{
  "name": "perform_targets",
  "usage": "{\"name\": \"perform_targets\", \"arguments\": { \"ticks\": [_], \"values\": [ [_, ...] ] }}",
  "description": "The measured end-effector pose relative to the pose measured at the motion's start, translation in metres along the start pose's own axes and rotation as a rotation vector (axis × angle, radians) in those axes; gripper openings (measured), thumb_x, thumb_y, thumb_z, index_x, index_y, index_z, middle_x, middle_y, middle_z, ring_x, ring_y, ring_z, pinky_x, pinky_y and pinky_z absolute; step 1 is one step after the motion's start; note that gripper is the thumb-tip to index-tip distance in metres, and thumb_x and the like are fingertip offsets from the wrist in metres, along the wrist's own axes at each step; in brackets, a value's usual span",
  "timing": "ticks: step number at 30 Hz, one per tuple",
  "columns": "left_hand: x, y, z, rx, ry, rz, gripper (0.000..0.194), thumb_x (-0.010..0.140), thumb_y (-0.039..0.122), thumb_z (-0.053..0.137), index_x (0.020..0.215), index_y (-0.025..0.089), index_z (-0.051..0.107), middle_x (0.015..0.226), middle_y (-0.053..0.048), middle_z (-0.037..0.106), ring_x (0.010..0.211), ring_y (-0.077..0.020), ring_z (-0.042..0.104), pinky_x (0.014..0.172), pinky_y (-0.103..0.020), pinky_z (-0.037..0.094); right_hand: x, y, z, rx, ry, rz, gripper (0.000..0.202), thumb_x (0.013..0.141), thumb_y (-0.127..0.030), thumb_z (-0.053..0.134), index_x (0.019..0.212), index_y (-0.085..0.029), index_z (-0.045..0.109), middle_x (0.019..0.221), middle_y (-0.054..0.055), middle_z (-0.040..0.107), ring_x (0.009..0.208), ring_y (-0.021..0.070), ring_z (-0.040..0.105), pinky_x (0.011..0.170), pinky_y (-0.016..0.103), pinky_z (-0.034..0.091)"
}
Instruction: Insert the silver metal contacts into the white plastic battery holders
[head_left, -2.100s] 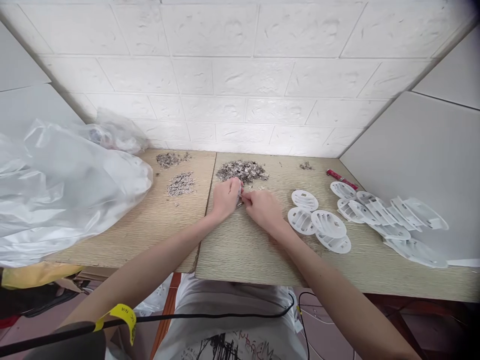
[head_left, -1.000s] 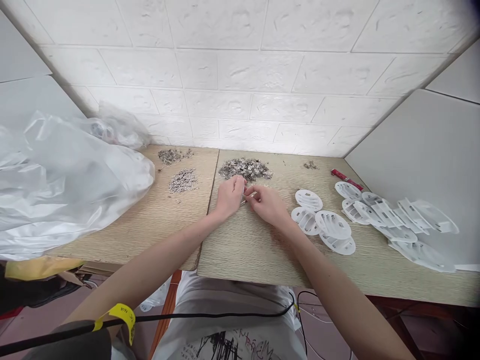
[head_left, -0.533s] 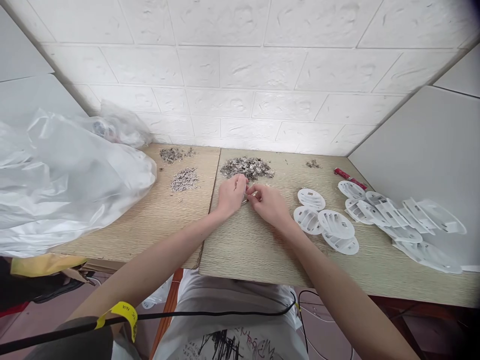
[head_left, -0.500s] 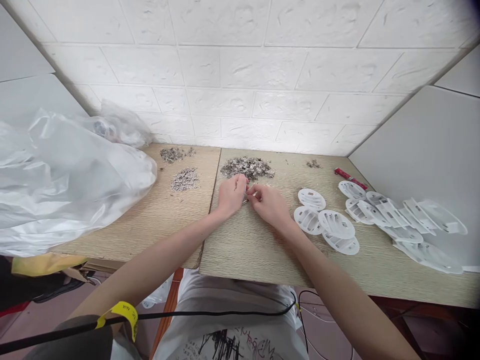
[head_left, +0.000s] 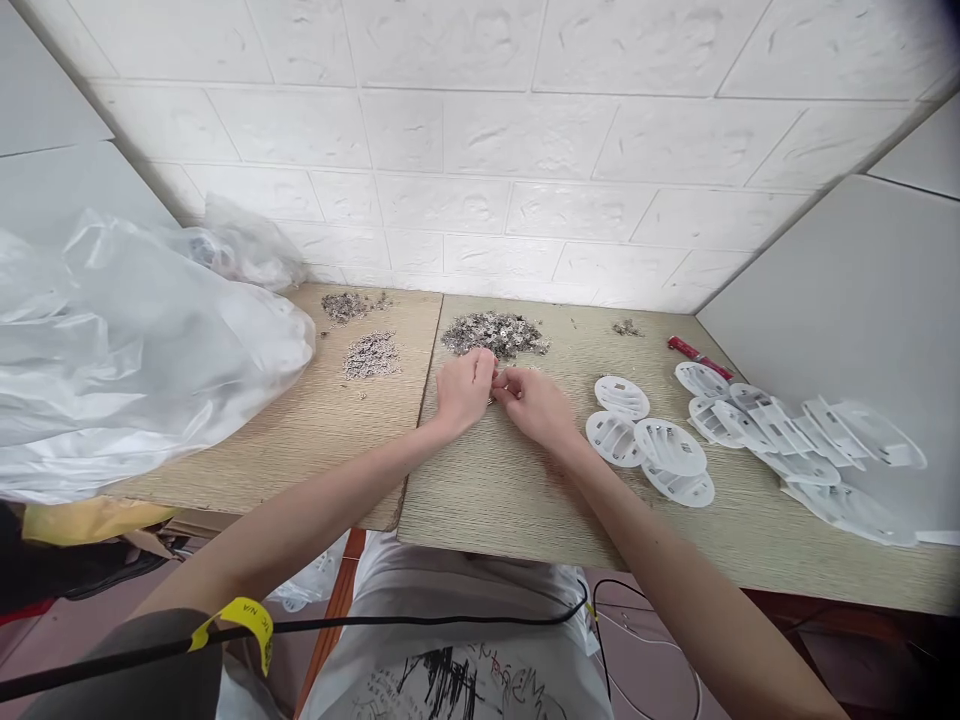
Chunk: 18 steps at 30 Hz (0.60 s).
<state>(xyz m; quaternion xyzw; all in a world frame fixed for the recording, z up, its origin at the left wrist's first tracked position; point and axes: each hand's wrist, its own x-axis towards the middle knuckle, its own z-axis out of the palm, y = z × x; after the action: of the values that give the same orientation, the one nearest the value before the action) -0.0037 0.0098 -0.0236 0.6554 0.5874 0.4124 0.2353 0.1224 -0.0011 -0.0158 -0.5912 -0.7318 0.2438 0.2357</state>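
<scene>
My left hand [head_left: 466, 387] and my right hand [head_left: 534, 402] meet fingertip to fingertip over the table [head_left: 480, 490]. Both have their fingers closed in a pinch. Whatever lies between them is small and mostly hidden; only a tiny metallic glint shows by the right fingertips. Just beyond the hands spreads a large pile of small metal pieces [head_left: 496, 332]. To the right of my right hand lie several round white plastic covers [head_left: 622, 397] with slots moulded into them, some overlapping.
Smaller metal-piece heaps [head_left: 372, 355] lie on the left board, with a few bits [head_left: 626, 328] at back right. A big plastic bag [head_left: 150, 350] fills the left side. A red tube-like object [head_left: 699, 356] and more white covers [head_left: 802, 440] lie right. A black cable [head_left: 427, 622] crosses my lap.
Both hands stay together in nearly the same spot, with only slight finger movement. The view shifts a little; the piles and covers keep their places.
</scene>
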Motion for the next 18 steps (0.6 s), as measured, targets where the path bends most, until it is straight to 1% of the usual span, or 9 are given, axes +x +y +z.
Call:
{"name": "perform_targets", "arguments": {
  "ticks": [4, 7, 10, 12, 15, 18],
  "values": [
    [0.0, 0.0, 0.0, 0.019, -0.011, -0.002, 0.04, 0.094, 0.027, 0.03, 0.075, 0.021, 0.065, 0.074, 0.0, 0.069, 0.071, -0.0172, 0.058, 0.065, -0.029, 0.032, 0.009, 0.01, -0.001, 0.118, -0.107, -0.043, 0.011, 0.078, -0.022, 0.05, 0.075, -0.019, 0.06, 0.061, -0.002, 0.058, 0.057, 0.0129, 0.048, 0.056, 0.023, 0.032],
    [0.0, 0.0, 0.0, 0.039, -0.013, 0.003, 0.041, 0.094, 0.028, 0.03, 0.075, 0.02, 0.065, 0.074, 0.0, 0.069, 0.071, -0.0173, 0.058, 0.065, -0.03, 0.032, 0.013, 0.016, -0.001, 0.162, -0.124, -0.078, 0.011, 0.078, -0.024, 0.051, 0.073, -0.018, 0.058, 0.059, -0.003, 0.056, 0.056, 0.0125, 0.046, 0.056, 0.023, 0.032],
    [0.0, 0.0, -0.001, 0.02, -0.012, 0.012, 0.041, 0.093, 0.027, 0.03, 0.074, 0.02, 0.065, 0.074, 0.0, 0.069, 0.071, -0.0174, 0.058, 0.065, -0.03, 0.033, 0.012, 0.016, -0.002, 0.206, -0.148, -0.096, 0.012, 0.078, -0.025, 0.05, 0.074, -0.018, 0.059, 0.058, -0.003, 0.056, 0.057, 0.0127, 0.048, 0.058, 0.023, 0.034],
    [0.001, -0.002, -0.001, -0.029, -0.015, 0.006, 0.04, 0.093, 0.027, 0.03, 0.074, 0.021, 0.064, 0.074, -0.001, 0.069, 0.071, -0.0176, 0.058, 0.066, -0.029, 0.034, 0.009, 0.013, -0.003, 0.194, -0.131, -0.076, 0.012, 0.079, -0.024, 0.051, 0.076, -0.018, 0.06, 0.059, -0.002, 0.058, 0.058, 0.0131, 0.05, 0.059, 0.024, 0.035],
    [0.003, -0.005, 0.0, -0.131, -0.007, -0.023, 0.038, 0.092, 0.028, 0.031, 0.073, 0.021, 0.063, 0.072, -0.001, 0.069, 0.071, -0.0177, 0.059, 0.065, -0.029, 0.037, 0.004, 0.008, -0.004, 0.119, -0.063, -0.026, 0.013, 0.08, -0.023, 0.051, 0.08, -0.018, 0.064, 0.063, 0.0, 0.062, 0.059, 0.0137, 0.052, 0.058, 0.024, 0.035],
    [0.004, -0.006, 0.001, -0.206, 0.0, -0.034, 0.037, 0.091, 0.03, 0.031, 0.071, 0.021, 0.061, 0.071, -0.002, 0.068, 0.069, -0.0179, 0.06, 0.064, -0.03, 0.039, 0.001, 0.006, -0.003, 0.084, -0.015, -0.01, 0.014, 0.081, -0.023, 0.053, 0.081, -0.02, 0.066, 0.063, 0.0, 0.063, 0.058, 0.0138, 0.053, 0.059, 0.024, 0.035]
  ]
}}
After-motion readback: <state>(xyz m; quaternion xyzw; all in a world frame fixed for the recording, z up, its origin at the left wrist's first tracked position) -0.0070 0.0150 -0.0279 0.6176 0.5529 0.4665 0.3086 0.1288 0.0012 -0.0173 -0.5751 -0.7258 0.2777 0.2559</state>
